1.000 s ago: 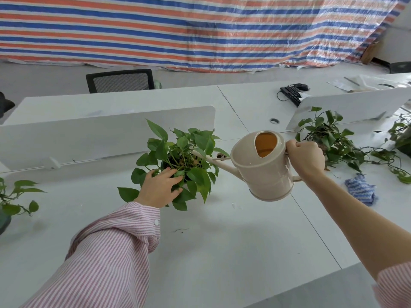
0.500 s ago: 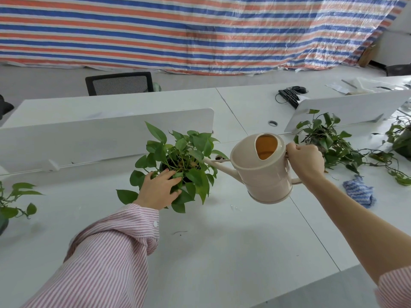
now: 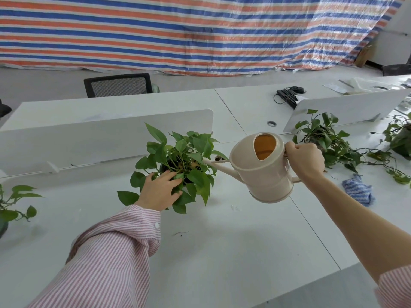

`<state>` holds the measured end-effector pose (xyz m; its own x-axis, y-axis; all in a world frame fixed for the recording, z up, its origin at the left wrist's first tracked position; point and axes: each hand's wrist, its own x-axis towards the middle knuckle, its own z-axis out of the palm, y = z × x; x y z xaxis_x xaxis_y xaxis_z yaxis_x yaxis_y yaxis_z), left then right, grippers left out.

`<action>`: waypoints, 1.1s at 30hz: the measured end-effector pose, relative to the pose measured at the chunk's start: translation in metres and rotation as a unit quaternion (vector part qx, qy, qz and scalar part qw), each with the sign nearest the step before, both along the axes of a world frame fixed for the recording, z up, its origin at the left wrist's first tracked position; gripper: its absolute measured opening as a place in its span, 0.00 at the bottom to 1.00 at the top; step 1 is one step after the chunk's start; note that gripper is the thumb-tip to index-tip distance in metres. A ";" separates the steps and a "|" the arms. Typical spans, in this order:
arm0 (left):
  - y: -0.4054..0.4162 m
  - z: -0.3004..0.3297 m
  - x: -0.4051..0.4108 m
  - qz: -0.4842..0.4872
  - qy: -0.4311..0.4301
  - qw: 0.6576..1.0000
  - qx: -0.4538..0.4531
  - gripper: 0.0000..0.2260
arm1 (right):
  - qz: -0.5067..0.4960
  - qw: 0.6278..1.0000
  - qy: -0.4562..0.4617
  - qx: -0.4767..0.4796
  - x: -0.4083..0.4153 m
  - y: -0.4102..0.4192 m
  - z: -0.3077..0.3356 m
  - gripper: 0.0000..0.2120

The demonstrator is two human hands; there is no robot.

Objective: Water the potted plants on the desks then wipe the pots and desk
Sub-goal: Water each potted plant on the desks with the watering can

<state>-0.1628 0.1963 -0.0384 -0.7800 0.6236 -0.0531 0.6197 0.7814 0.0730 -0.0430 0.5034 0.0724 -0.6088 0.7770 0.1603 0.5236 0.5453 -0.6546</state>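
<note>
A leafy green potted plant [image 3: 184, 156] stands on the white desk [image 3: 222, 252]; its pot is mostly hidden by leaves. My left hand [image 3: 160, 190] rests on the near side of the plant, fingers spread among the leaves. My right hand [image 3: 304, 160] grips the handle of a beige watering can [image 3: 264, 172], held above the desk and tilted left, its spout reaching into the foliage. A blue striped cloth [image 3: 358, 192] lies crumpled on the desk to the right.
A trailing plant [image 3: 322, 138] sits behind the can, another [image 3: 400, 138] at the far right, and one [image 3: 13, 203] at the left edge. White divider panels [image 3: 100, 141] run across the desk. A keyboard [image 3: 287, 97] and an office chair [image 3: 117, 84] are beyond.
The watering can has dropped slightly and stays tipped toward the plant. My left hand has stayed on the leaves.
</note>
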 end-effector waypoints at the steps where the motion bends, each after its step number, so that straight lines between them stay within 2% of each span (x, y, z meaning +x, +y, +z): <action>1: 0.000 0.000 0.000 0.000 0.000 1.000 0.000 0.21 | -0.002 1.000 -0.003 0.002 -0.001 -0.001 0.001 0.22; 20: 0.000 0.001 0.001 0.002 0.009 1.000 0.023 0.20 | -0.007 1.000 0.006 0.008 -0.001 -0.004 -0.002 0.22; 22: 0.002 0.000 0.000 0.009 0.021 0.999 0.031 0.22 | -0.012 1.000 0.014 -0.022 -0.001 0.001 -0.006 0.22; 27: 0.013 0.008 -0.003 0.035 0.058 0.993 0.091 0.34 | -0.046 0.984 0.068 -0.159 0.006 0.011 -0.021 0.20; 33: 0.046 0.026 -0.011 0.025 0.108 0.983 0.149 0.27 | -0.090 0.950 0.143 -0.262 0.019 0.017 -0.032 0.18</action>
<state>-0.1738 0.2424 -0.0121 -0.7835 0.5466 0.2956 0.6068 0.7755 0.1743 -0.0238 0.5205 0.0401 -0.4482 0.8833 -0.1376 0.3374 0.0246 -0.9410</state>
